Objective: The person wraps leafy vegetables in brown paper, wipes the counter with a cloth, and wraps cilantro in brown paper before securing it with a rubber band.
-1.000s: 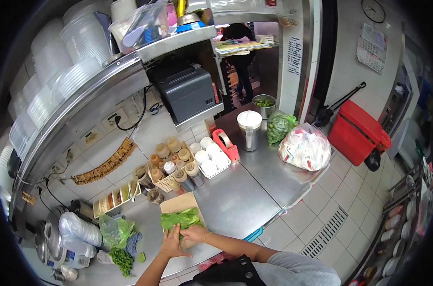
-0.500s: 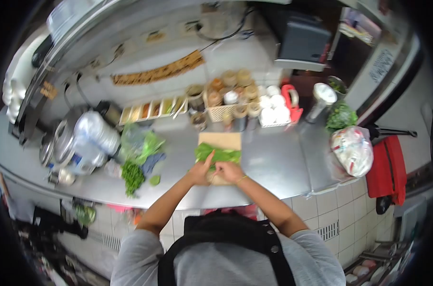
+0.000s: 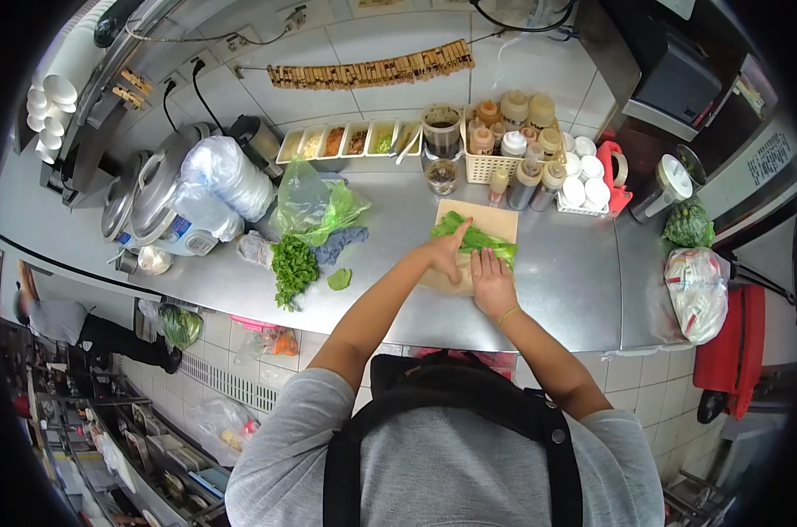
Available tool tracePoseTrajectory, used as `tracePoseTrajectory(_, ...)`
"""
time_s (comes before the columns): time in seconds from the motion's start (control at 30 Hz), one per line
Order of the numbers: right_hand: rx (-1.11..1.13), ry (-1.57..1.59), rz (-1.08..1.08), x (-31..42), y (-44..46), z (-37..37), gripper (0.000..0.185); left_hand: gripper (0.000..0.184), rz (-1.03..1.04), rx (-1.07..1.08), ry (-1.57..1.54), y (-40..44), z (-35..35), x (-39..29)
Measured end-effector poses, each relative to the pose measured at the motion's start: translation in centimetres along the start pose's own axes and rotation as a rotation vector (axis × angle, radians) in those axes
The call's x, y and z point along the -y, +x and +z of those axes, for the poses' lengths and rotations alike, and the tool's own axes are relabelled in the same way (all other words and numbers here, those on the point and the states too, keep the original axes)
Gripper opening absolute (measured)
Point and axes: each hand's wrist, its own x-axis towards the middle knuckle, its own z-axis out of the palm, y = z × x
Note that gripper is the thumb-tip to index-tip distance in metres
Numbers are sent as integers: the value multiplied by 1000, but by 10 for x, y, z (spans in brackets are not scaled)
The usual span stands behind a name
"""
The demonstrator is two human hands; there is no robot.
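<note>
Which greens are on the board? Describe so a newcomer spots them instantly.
Find the long steel counter, then the beige basket of bottles toward the wall. Nearer the person lies a tan board; the greens lie across it, by the left hand and right hand. Their leaves are broad, unlike the small-leaved, curly bunch off the board, further left.

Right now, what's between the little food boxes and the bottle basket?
The head view shows a dark-filled tub, with a smaller one in front.

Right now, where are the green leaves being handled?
In the head view, the green leaves lie right of centre on the tan board, with the left hand and right hand at their near side.
</note>
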Motion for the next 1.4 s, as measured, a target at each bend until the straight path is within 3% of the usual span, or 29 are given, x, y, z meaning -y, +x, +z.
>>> tracePoseTrajectory(0.07, 91, 71, -14, -3, 5, -4, 70, 142, 48, -8, -42, 4, -4, 3)
tracePoseTrajectory(0.2, 272, 200, -30, -6, 13, -33, 62, 141, 50, 10, -115, -4, -1, 2)
tracePoseTrajectory(0.57, 448, 370, -111, 8, -15, -66, 47, 137, 72, 130, -320, -41, 36, 13)
tracePoseTrajectory(0.67, 528, 443, -88, -5, 0, -66, 46, 129, 251, -23, -329, -44, 16, -1)
tracePoseTrajectory(0.73, 589, 474, -67, -12, 9, -66, 48, 113, 413, -252, -88, -48, 7, -10)
tracePoseTrajectory(0.87, 632, 626, -12, -28, 27, -65, 51, 99, 425, -303, 114, -56, 15, -18)
tracePoseTrajectory(0.93, 701, 754, -1, -39, 34, -57, 57, 95, 425, -466, 429, -63, 36, -26)
tracePoseTrajectory(0.97, 806, 729, 36, -42, 36, -46, 65, 110, 486, -561, 522, -70, 40, -28)
tracePoseTrajectory(1.0, 803, 728, 34, -43, 40, -47, 65, 110, 485, -564, 525, -71, 37, -29)
tracePoseTrajectory(1.07, 857, 810, 38, -44, 44, -50, 74, 125, 394, -474, 560, -71, 36, -31)
tracePoseTrajectory(1.2, 799, 818, -29, -46, 45, -35, 87, 134, 318, -434, 491, -61, 31, -25)
tracePoseTrajectory(1.27, 470, 506, -144, -47, 38, -19, 101, 135, 238, -364, 395, -59, 25, -27)
tracePoseTrajectory(1.3, 467, 501, -152, -50, 46, -18, 101, 135, 236, -374, 396, -55, 21, -26)
tracePoseTrajectory(1.37, 988, 1057, -25, -57, 65, -18, 105, 136, 244, -387, 311, -48, 21, -21)
tracePoseTrajectory(1.4, 992, 1056, -26, -58, 72, -23, 105, 136, 242, -388, 307, -46, 20, -19)
